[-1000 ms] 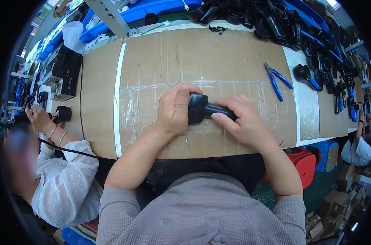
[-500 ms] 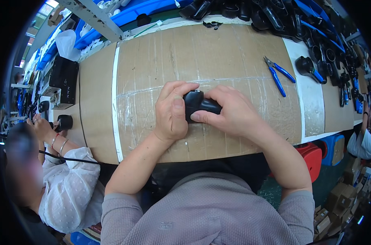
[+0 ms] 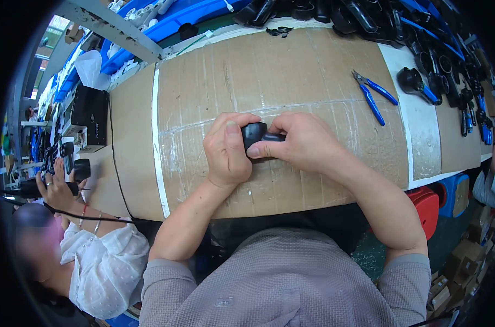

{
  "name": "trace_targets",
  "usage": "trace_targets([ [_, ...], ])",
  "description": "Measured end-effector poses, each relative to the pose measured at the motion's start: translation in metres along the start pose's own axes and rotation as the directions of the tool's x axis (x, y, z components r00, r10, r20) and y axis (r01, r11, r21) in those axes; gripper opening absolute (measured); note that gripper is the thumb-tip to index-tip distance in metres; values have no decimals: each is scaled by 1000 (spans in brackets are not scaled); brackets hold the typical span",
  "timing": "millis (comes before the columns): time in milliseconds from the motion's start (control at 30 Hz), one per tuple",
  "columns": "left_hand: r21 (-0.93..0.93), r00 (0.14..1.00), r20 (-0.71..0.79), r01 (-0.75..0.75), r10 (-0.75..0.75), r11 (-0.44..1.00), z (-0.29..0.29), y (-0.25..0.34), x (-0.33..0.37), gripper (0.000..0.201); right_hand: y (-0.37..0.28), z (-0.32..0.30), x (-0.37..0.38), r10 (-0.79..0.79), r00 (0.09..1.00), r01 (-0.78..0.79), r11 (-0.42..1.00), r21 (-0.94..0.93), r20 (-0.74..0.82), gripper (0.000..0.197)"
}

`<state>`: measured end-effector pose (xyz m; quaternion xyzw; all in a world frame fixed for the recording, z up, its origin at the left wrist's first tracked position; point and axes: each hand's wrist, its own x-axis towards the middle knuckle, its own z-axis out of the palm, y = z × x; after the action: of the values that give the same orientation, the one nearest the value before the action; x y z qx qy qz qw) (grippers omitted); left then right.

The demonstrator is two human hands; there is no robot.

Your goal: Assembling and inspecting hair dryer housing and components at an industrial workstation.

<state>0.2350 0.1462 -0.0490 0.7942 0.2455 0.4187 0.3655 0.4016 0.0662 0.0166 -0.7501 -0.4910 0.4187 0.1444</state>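
Note:
Above the middle of the cardboard-covered table, both my hands are closed around a glossy black plastic housing (image 3: 253, 134) with a wide rounded head and a narrower handle-like part. My left hand (image 3: 226, 148) wraps the head from the left, its thumb along the near side. My right hand (image 3: 304, 143) grips the narrower part between thumb and fingers. Much of the housing is hidden by my fingers, and its exact kind cannot be told. Blue-handled side cutters (image 3: 374, 97) lie with handles spread on the cardboard (image 3: 204, 87) to the right of my hands.
Small black pieces (image 3: 279, 31) lie at the far edge. Black housings (image 3: 362, 22) are heaped at the back right, and a black-and-blue device (image 3: 416, 84) lies below them. A black box (image 3: 89, 117) with a cable stands left. A co-worker (image 3: 103, 256) handles a black device beside me.
The housing has turned in my hands, so its far-end detail no longer shows and less of the handle part is visible. My right hand has shifted slightly left. The co-worker's hands have moved.

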Motion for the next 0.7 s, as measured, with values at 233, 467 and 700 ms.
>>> trace_targets([
  [233, 42, 998, 29, -63, 62, 997, -1, 4, -2, 44, 51, 41, -10, -460, 772, 485, 873, -62, -438, 39],
  [467, 30, 993, 24, -113, 112, 993, 1, 2, -2, 36, 55, 56, -25, -428, 697, 518, 856, -9, -576, 34],
  [700, 39, 999, 25, -44, 43, 998, 2, 5, -3, 35, 57, 52, -20, -393, 723, 514, 855, 64, -568, 35],
])
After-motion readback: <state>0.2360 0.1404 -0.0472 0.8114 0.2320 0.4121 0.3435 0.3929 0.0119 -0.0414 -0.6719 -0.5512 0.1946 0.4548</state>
